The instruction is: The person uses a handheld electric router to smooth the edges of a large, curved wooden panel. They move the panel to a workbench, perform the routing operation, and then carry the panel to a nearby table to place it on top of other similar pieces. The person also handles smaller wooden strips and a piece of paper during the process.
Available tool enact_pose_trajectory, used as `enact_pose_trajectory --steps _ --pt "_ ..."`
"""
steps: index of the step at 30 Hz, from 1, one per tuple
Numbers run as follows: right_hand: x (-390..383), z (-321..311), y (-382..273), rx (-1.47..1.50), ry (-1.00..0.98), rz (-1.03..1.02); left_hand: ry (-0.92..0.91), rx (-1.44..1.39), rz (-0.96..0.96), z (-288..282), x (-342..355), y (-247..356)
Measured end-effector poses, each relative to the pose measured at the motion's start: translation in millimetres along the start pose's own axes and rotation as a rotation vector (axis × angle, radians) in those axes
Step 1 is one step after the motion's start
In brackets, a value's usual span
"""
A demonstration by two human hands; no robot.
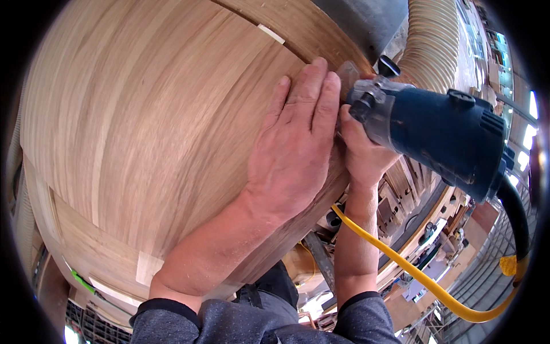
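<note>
A large wooden panel (pixel 143 114) with streaky grain fills the left and middle of the view. My left hand (pixel 295 135) lies flat on its top near the right edge, fingers stretched forward. Beside that edge, a dark blue trim router (pixel 441 132) lies on its side, its base end toward the panel and its body pointing right. My right hand (pixel 369 155) is closed around the base end, by the clear guard and black knobs. The router's bit is hidden, as are some of my right fingers.
A yellow cable (pixel 412 272) loops from the router's black cord down and back under the panel. A ribbed hose (pixel 432 46) stands behind the router. Beyond the panel lie a thick wooden board (pixel 303 28) and a small pale wood strip (pixel 271 33). Cluttered benches fill the right.
</note>
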State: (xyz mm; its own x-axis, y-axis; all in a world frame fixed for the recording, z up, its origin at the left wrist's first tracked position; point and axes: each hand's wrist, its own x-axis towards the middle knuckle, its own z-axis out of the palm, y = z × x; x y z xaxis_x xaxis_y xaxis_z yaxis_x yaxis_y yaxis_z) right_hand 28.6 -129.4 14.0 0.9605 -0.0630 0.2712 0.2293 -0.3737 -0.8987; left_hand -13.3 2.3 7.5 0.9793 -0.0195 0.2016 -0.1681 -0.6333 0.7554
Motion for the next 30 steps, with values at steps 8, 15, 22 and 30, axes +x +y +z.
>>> enact_pose_trajectory --steps 8,15,22,30 --pt "0 -6 5 -0.046 -0.067 -0.06 0.156 -0.206 0.02 1 -3 -11" --pt "-30 -52 -27 0.058 0.123 -0.118 0.126 -0.203 -0.077 -2 1 1" --pt "-85 -129 -28 -0.023 0.174 -0.108 0.055 0.006 0.013 3 -3 6" --pt "-128 -189 5 -0.058 0.176 -0.024 0.017 0.333 0.17 8 2 15"
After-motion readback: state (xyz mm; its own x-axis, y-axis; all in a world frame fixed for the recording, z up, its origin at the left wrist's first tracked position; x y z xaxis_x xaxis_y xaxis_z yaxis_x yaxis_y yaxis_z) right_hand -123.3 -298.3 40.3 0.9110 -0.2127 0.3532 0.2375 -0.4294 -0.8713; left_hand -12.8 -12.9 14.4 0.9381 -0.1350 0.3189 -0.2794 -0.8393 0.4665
